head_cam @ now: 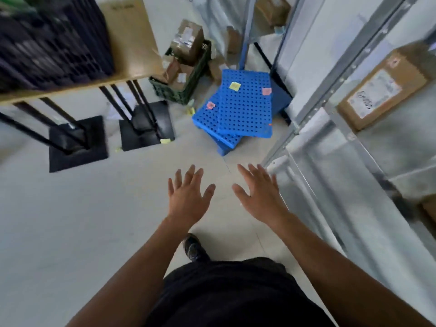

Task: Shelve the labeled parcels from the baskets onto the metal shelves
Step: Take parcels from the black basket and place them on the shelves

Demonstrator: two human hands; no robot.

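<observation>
1. Our left hand (188, 199) and right hand (259, 197) reach out ahead side by side, palms down, fingers straight and spread; neither holds anything
2. Both hang over the pale floor (70, 220), with one shoe (192, 246) showing under our left forearm
3. Our right hand's fingertips sit close to the near lower corner of the metal shelves (330, 90) on our right
4. Ahead of the hands, blue perforated panels (243, 109) lie stacked askew on the floor by the shelf foot, with yellow and pink notes stuck on them
5. Just beyond them a green basket (173, 92) stands on the floor, full of brown parcels; the top box (187, 41) rises above its rim and bears white labels
6. One labeled parcel (382, 88) already lies on a shelf at right, well apart from the basket
7. At left, a wooden table (132, 38) carries dark crates (47, 38); its black legs end in square bases (77, 145)
</observation>
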